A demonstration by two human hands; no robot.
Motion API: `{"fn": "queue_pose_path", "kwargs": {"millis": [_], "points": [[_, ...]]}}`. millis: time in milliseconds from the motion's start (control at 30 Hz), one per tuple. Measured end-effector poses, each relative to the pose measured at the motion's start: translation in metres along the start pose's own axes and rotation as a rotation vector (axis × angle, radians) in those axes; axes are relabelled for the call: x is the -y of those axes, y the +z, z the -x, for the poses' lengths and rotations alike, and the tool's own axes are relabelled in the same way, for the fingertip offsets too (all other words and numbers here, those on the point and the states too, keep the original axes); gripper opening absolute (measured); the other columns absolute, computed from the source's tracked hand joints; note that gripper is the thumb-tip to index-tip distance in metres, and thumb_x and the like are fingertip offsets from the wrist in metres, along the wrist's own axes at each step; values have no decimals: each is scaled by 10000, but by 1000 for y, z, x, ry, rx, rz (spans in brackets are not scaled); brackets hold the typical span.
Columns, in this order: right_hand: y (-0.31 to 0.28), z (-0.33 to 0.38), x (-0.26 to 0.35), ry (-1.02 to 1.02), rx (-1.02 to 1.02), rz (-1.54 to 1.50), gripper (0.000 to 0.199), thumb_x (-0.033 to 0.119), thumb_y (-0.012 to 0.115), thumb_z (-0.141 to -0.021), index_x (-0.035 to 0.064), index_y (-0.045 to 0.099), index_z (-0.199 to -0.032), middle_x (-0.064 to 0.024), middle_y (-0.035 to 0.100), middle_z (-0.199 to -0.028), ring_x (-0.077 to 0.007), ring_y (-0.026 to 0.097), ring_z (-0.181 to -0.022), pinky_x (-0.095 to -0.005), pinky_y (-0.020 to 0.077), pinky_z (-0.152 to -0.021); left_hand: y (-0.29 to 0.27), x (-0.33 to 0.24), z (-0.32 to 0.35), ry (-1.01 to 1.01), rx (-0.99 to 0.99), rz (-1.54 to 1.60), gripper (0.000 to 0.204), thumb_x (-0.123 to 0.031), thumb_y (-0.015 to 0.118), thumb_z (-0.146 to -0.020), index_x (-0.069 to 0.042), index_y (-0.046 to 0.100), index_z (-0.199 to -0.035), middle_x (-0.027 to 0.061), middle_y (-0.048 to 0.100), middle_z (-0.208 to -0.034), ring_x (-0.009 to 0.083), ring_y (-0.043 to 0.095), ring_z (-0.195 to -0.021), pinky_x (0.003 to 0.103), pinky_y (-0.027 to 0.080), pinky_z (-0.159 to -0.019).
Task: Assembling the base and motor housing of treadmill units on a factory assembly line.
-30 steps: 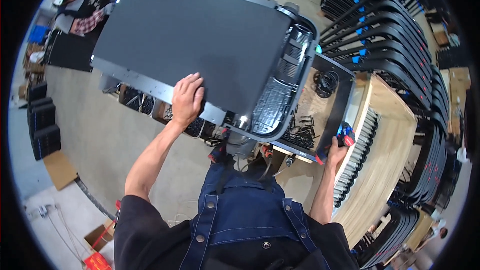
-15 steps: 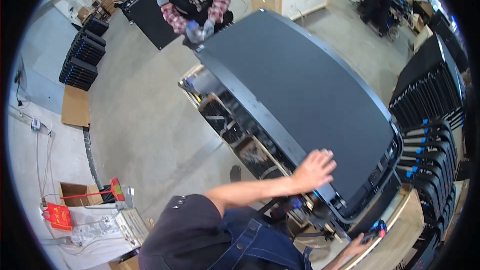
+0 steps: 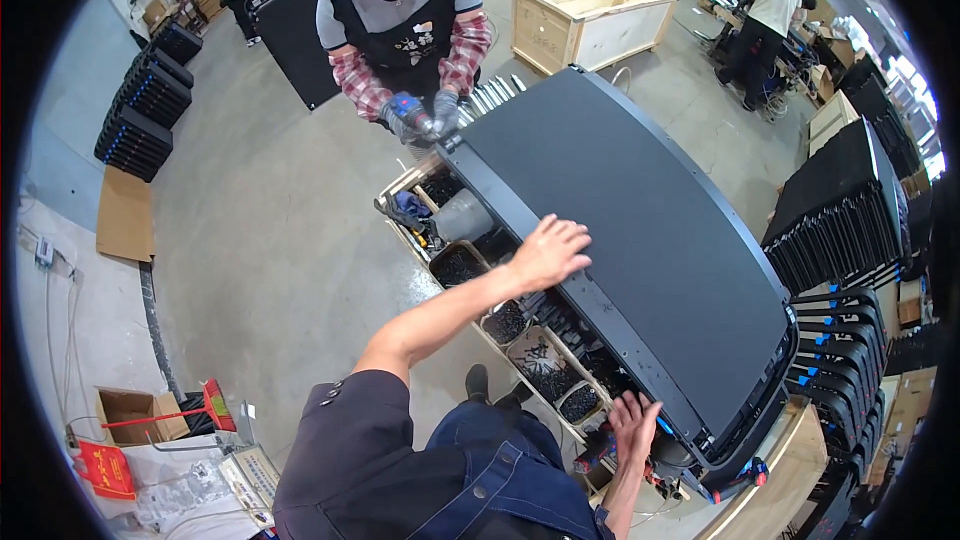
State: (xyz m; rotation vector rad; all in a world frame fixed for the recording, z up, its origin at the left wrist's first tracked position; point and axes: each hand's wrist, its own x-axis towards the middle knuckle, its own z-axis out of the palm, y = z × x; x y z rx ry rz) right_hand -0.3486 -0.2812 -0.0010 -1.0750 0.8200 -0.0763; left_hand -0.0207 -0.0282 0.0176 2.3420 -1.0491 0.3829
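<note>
A long dark grey panel [image 3: 640, 210] in a black frame, like a treadmill deck, lies slantwise before me. Over its near side rail [image 3: 625, 340] my left hand [image 3: 548, 255] is open, fingers spread; whether it touches cannot be told. Nearer the right end, my right hand [image 3: 634, 427] is open too, its fingers at the rail's edge and nothing in its grasp. A red and blue power tool [image 3: 740, 481] rests beside the panel's right end. At the far left corner a co-worker's gloved hands [image 3: 445, 112] hold a blue power drill [image 3: 412, 112].
Along the panel's near side runs a wooden rack [image 3: 470, 319] of bins with screws and small parts. Black frames [image 3: 845, 360] stand stacked at right, beside a pile of black panels [image 3: 830, 210]. A wooden crate [image 3: 545, 35] stands behind. A red bag [image 3: 105, 470] lies lower left.
My left hand has moved left and farther along the rail. My right hand has left the power tool and come to the rail's edge. The view has shifted, showing more of the co-worker.
</note>
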Motion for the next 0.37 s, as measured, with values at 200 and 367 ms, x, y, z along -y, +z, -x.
{"fn": "queue_pose_path", "kwargs": {"millis": [200,367], "points": [[38,-60,-11,96,-162,-739,615,499,800,-825,29,632,-1186,-92,684,-1116,-268,665,-978,-380,594,-806,-5,35,5,-31,-135,20,309,-295,621,-955,-62,681,-1148,83,653,-1197,267,570,-1145,414,432,-1021],[14,-70,-27,159,87,-693,593,553,666,-915,197,559,-1376,-92,647,-1277,-221,663,-1080,-386,613,-829,4,39,8,-100,-81,-14,315,-331,605,-958,-116,698,-1170,49,656,-1206,236,569,-1156,415,408,-1060]]}}
